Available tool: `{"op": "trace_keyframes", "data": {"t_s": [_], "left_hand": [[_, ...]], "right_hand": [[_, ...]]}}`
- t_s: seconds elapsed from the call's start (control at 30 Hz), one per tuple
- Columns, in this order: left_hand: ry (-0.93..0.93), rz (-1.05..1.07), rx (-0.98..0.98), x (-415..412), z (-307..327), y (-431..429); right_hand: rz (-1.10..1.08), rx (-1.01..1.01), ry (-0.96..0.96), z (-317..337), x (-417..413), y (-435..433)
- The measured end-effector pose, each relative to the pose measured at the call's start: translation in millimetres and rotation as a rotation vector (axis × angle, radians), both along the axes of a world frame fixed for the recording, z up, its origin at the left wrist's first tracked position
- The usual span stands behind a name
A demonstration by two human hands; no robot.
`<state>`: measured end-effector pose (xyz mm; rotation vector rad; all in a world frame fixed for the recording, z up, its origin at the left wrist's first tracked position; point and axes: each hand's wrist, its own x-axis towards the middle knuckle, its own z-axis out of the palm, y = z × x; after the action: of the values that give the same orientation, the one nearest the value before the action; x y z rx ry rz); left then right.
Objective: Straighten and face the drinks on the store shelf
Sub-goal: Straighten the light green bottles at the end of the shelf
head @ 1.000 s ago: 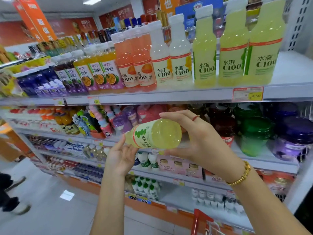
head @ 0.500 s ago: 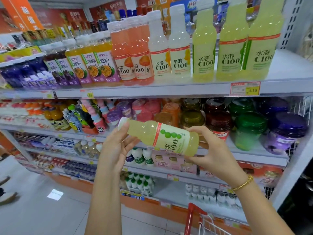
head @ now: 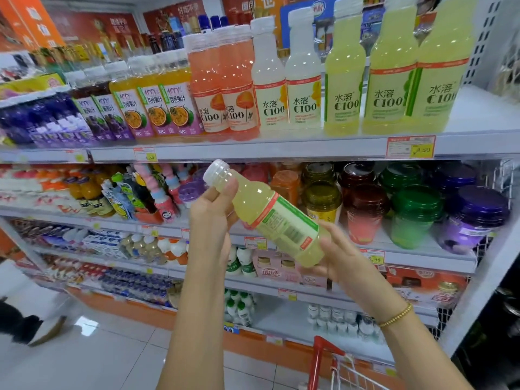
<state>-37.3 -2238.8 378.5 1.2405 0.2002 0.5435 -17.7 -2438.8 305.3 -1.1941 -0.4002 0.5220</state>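
I hold a yellow-green drink bottle [head: 277,220] in front of the second shelf, tilted with its white cap up and to the left and the back of its label toward me. My left hand [head: 213,212] grips its neck just under the cap. My right hand [head: 337,257] cups its base from below with curled fingers. On the top shelf [head: 281,149] stand three matching yellow-green bottles [head: 391,77] at the right, labels facing out, beside pale yellow bottles [head: 287,77] and pink bottles [head: 222,83].
Orange juice bottles [head: 157,102] and purple drinks [head: 42,122] fill the top shelf's left. Coloured lidded cups [head: 413,209] crowd the second shelf on the right. A red shopping cart [head: 332,367] stands below my arms. Someone's shoe [head: 42,330] shows at the left floor.
The bottle has swung from lying almost level to tilted cap-up, and it has turned so the back of the label faces me. My left hand moved from the cap to the neck.
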Motion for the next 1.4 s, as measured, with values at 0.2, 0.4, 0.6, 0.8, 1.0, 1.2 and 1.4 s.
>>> {"op": "trace_keyframes", "data": {"t_s": [0.2,0.4,0.6,0.8,1.0,1.2,1.4], "left_hand": [[0.120,0.042,0.069,17.5,21.8,-1.7],[0.030,-0.203,0.224,29.3,49.1,-18.5],[-0.033,-0.335,0.272,43.9,62.8,-43.5],[-0.034,-0.290,0.373,51.9,94.6,-58.8],[-0.101,-0.159,0.602,48.5,134.7,-73.3],[-0.133,-0.061,0.709,51.6,158.3,-84.4],[-0.172,-0.062,0.646,55.4,162.0,-94.2]], "right_hand": [[-0.286,-0.126,-0.367,7.5,-2.0,-3.6],[-0.236,0.201,-0.060,15.9,4.9,-12.9],[-0.130,0.381,0.294,43.5,8.3,-23.0],[-0.078,0.377,0.425,67.2,25.4,-41.1],[0.070,0.375,0.439,81.0,53.3,-53.6],[0.119,0.461,0.249,103.5,68.9,-64.8],[-0.029,0.479,0.028,111.5,88.2,-73.3]]}}
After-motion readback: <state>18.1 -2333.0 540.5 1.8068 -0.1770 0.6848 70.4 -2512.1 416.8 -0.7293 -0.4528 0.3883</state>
